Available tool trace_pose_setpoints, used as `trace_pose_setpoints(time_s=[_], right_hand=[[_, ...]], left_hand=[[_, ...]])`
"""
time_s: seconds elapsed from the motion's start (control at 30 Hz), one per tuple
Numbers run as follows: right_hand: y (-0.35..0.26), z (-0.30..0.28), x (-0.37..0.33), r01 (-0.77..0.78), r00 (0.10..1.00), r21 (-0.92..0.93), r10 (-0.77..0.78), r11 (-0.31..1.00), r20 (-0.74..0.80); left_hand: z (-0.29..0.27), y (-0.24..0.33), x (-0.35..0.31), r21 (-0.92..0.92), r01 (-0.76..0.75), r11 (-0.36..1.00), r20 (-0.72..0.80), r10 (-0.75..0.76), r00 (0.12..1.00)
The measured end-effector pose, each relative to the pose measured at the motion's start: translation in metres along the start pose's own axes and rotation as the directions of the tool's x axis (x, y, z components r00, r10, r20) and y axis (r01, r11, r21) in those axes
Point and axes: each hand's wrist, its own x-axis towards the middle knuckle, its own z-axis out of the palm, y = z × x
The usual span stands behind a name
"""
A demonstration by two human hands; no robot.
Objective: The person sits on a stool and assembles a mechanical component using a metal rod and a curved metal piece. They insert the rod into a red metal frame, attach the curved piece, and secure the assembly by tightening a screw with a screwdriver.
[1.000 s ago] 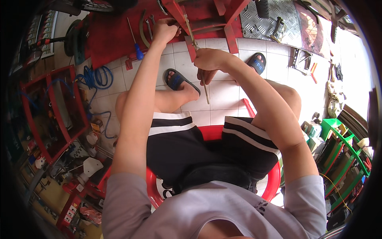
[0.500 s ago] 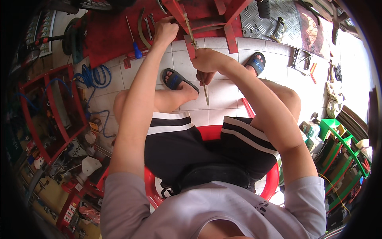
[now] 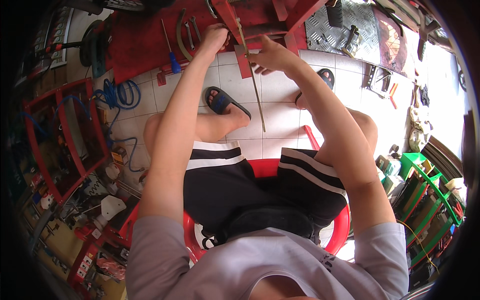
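A long, thin brownish metal strip or rod [image 3: 257, 95] hangs slanting beside the red metal frame [image 3: 296, 22]. Its lower end is over the tiled floor between my feet. My right hand [image 3: 276, 54] is at the strip's right side with thumb and fingers apart. Its fingertips come up to the strip; whether they touch it I cannot tell. Left of the strip, by the frame's leg, my left hand [image 3: 214, 41] is closed, with something small and dark at its fingers. What that is stays hidden.
Left of my left hand, a blue-handled screwdriver [image 3: 174, 65], a curved strip [image 3: 181, 37] and wrenches [image 3: 188, 36] lie on the red surface [image 3: 135, 45]. A coiled blue hose [image 3: 120, 95] is at left. Checkered metal plate [image 3: 325, 32] lies right of the frame; a green rack [image 3: 425, 175] stands farther right.
My right hand has let go of the strip and shifted up and right, its fingers spreading. The left hand has moved slightly right. My right foot has drawn a little nearer.
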Motion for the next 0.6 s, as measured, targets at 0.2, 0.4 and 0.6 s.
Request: trace_pose_setpoints(time_s=[0.2,0.4,0.6], right_hand=[[0.003,0.003,0.013,0.081,0.992,0.300,-0.105,0.951,0.064],[-0.002,0.012,0.018,0.049,0.991,0.563,-0.113,0.825,0.079],[-0.001,0.011,0.013,0.007,0.994,0.612,-0.075,0.791,0.085]], left_hand=[[0.004,-0.004,-0.003,-0.085,-0.064,0.994,-0.045,0.060,0.997],[0.009,-0.005,-0.001,-0.196,0.004,0.981,-0.011,-0.007,1.000],[0.008,0.004,-0.001,-0.383,0.196,0.903,0.101,-0.170,0.980]])
